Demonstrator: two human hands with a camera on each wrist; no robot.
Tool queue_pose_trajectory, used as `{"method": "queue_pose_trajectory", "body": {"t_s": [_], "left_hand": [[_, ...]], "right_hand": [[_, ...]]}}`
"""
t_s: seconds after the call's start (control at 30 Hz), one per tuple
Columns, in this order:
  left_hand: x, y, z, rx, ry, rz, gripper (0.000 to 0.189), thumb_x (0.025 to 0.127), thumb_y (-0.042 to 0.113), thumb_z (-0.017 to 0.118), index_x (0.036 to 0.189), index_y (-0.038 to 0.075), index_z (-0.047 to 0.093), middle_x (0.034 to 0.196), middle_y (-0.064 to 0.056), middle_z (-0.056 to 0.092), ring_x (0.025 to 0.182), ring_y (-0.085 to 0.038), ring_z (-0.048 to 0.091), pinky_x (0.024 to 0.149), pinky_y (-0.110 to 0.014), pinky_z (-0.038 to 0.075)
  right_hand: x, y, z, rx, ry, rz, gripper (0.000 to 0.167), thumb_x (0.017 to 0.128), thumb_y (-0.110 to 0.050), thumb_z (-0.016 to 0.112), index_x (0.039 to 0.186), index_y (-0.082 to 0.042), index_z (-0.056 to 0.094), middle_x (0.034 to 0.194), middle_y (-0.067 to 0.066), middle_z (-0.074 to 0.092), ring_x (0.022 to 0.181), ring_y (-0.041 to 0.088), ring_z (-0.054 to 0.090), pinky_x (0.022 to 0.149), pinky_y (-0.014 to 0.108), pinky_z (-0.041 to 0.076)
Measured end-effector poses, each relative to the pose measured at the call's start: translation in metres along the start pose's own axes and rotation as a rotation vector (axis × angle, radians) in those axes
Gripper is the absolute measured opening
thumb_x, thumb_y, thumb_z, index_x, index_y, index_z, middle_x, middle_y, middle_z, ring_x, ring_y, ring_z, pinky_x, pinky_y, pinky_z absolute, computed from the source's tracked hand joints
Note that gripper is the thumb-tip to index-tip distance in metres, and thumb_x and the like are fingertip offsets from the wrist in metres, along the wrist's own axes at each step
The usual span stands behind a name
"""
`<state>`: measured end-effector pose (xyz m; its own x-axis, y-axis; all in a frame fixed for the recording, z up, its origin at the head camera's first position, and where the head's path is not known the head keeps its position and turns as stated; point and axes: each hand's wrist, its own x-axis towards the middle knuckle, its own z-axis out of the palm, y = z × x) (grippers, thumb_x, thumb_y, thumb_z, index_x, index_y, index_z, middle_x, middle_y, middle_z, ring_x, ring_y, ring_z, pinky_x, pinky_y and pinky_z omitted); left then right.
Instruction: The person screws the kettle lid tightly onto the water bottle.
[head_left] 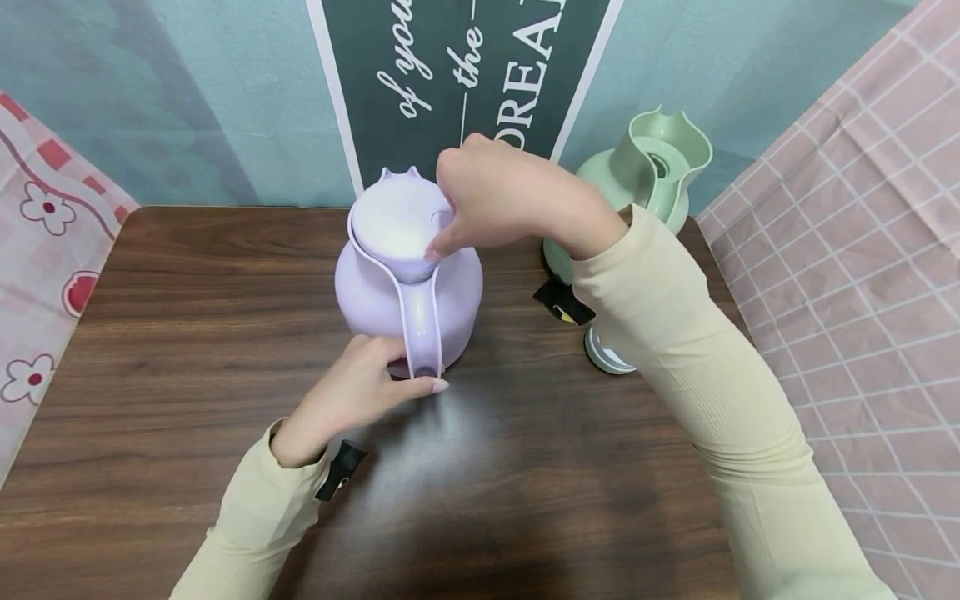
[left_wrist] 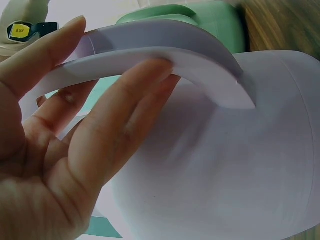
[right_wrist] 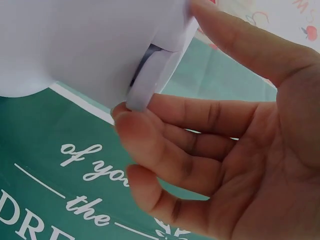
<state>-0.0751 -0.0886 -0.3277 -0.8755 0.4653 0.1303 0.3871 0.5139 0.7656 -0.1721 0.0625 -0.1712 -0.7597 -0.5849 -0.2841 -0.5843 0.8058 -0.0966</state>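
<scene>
A lavender vacuum jug (head_left: 367, 287) stands upright on the dark wooden table, its spout toward the back and its handle (head_left: 422, 321) toward me. My left hand (head_left: 356, 383) holds the lower part of that handle, thumb on the near side. In the left wrist view, fingers lie along both sides of the curved handle (left_wrist: 200, 75). A round lavender lid (head_left: 397, 217) sits in the jug's neck. My right hand (head_left: 498, 187) grips its right edge, thumb toward me and the other fingers behind. The right wrist view shows curled fingers by the spout (right_wrist: 147, 82).
A green jug (head_left: 663, 175) stands at the back right, its neck uncovered, partly behind my right forearm. Near it, a round silver-rimmed item (head_left: 606, 354) is half hidden by the sleeve. A dark lettered panel (head_left: 450, 75) hangs behind; pink-checked cloth (head_left: 847, 275) borders the right.
</scene>
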Motion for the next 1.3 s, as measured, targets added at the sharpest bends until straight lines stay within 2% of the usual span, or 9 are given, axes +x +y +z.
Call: {"method": "queue_pose_trajectory", "body": {"t_s": [0.27,0.4,0.5,0.67,0.83,0.97,1.13,1.3], "left_hand": [[0.0,-0.001,0.0,0.002,0.002,0.012,0.016,0.073,0.017,0.076,0.067,0.013,0.061,0.059,0.01,0.052,0.056,-0.005,0.044,0.053,-0.025,0.039],[0.0,0.0,0.0,0.003,0.001,0.013,0.016,0.073,0.017,0.076,0.067,0.012,0.061,0.059,0.01,0.051,0.056,-0.006,0.044,0.053,-0.024,0.039],[0.001,0.001,0.0,0.008,-0.001,0.013,0.016,0.073,0.017,0.076,0.068,0.012,0.061,0.06,0.01,0.052,0.057,-0.006,0.044,0.054,-0.025,0.039],[0.001,-0.001,0.001,0.006,0.003,0.018,0.015,0.073,0.017,0.076,0.069,0.012,0.062,0.061,0.01,0.052,0.058,-0.006,0.045,0.055,-0.025,0.04],[0.0,0.0,0.001,0.015,0.01,0.022,0.016,0.072,0.017,0.076,0.068,0.012,0.061,0.06,0.01,0.052,0.057,-0.006,0.045,0.054,-0.025,0.039],[0.0,0.0,0.0,0.014,0.015,0.024,0.016,0.072,0.016,0.076,0.068,0.012,0.062,0.061,0.009,0.053,0.058,-0.006,0.046,0.055,-0.025,0.04],[0.0,0.0,0.0,0.016,0.018,0.023,0.016,0.072,0.017,0.077,0.067,0.013,0.062,0.061,0.009,0.053,0.058,-0.006,0.047,0.055,-0.025,0.041],[0.0,0.001,0.0,0.016,0.012,0.018,0.017,0.072,0.018,0.076,0.067,0.013,0.061,0.06,0.01,0.052,0.057,-0.006,0.045,0.054,-0.025,0.04]], "right_hand": [[-0.003,-0.008,0.001,0.002,0.0,0.045,0.038,0.077,-0.037,0.069,0.08,-0.003,0.052,0.071,0.005,0.043,0.068,0.02,0.041,0.058,0.03,0.034],[-0.003,-0.011,0.0,-0.002,-0.015,0.063,0.039,0.078,-0.038,0.068,0.086,-0.003,0.053,0.076,0.006,0.045,0.072,0.021,0.042,0.06,0.031,0.036],[-0.004,-0.009,0.001,0.001,-0.021,0.063,0.036,0.078,-0.036,0.068,0.083,-0.003,0.054,0.075,0.006,0.046,0.072,0.021,0.043,0.06,0.031,0.037],[-0.004,-0.006,0.003,0.026,-0.026,0.039,0.034,0.078,-0.034,0.069,0.074,-0.004,0.053,0.066,0.007,0.053,0.056,0.02,0.052,0.056,0.029,0.04],[-0.005,-0.007,0.004,0.044,-0.03,0.038,0.033,0.08,-0.034,0.068,0.081,-0.004,0.053,0.07,0.009,0.056,0.046,0.018,0.055,0.056,0.029,0.042],[-0.005,-0.009,0.004,0.019,-0.03,0.043,0.034,0.081,-0.033,0.066,0.086,-0.003,0.053,0.075,0.008,0.054,0.055,0.019,0.055,0.057,0.03,0.041],[-0.004,-0.013,0.005,-0.022,-0.025,0.039,0.033,0.082,-0.032,0.065,0.091,-0.002,0.055,0.077,0.006,0.051,0.068,0.02,0.049,0.06,0.03,0.039],[-0.004,-0.017,0.007,-0.022,-0.029,0.046,0.03,0.083,-0.032,0.064,0.091,-0.004,0.056,0.074,0.008,0.056,0.053,0.02,0.056,0.053,0.03,0.042]]}}
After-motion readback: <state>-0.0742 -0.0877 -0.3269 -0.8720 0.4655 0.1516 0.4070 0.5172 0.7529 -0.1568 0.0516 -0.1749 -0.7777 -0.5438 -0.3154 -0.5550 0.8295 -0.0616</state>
